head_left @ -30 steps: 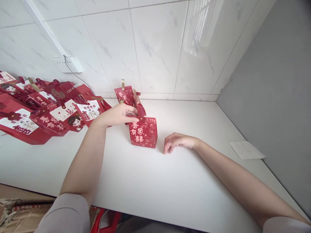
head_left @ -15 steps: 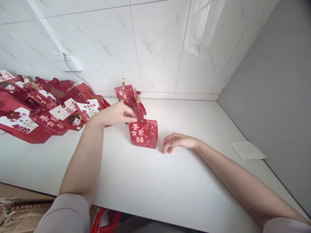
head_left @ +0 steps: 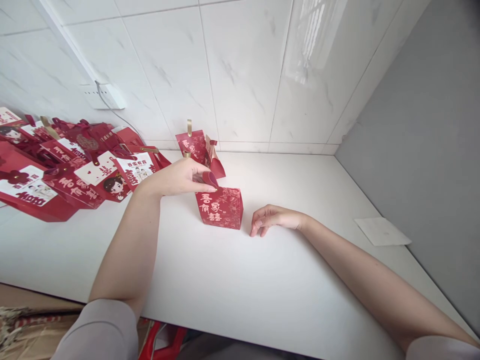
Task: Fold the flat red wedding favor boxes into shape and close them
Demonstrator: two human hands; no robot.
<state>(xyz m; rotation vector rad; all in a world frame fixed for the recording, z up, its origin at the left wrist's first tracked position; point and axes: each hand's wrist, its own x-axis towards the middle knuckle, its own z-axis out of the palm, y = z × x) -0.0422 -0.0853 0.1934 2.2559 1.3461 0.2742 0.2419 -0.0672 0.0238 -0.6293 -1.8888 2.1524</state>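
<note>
A red paper gift box (head_left: pixel 220 209) with pale characters and a floral print stands upright on the white table, slightly left of centre. My left hand (head_left: pixel 185 176) is at its top left corner, thumb and fingers closed at the upper edge by the dark red ribbon handle (head_left: pixel 210 179). Part of that edge is hidden behind the fingers. My right hand (head_left: pixel 272 218) rests on the table just right of the box, apart from it. Its fingers are loosely bent with gaps between them, and it holds nothing.
Many red gift boxes (head_left: pixel 60 185) crowd the left of the table. Behind my left hand, more red boxes (head_left: pixel 192 145) stand near the tiled wall. A white paper (head_left: pixel 381 231) lies at right by the grey partition (head_left: pixel 420 150). A cable hangs from the wall socket (head_left: pixel 103 96).
The gift box's top has tilted slightly left, and the ribbon handle has shifted left with my left hand's fingers. My right hand has stayed in place.
</note>
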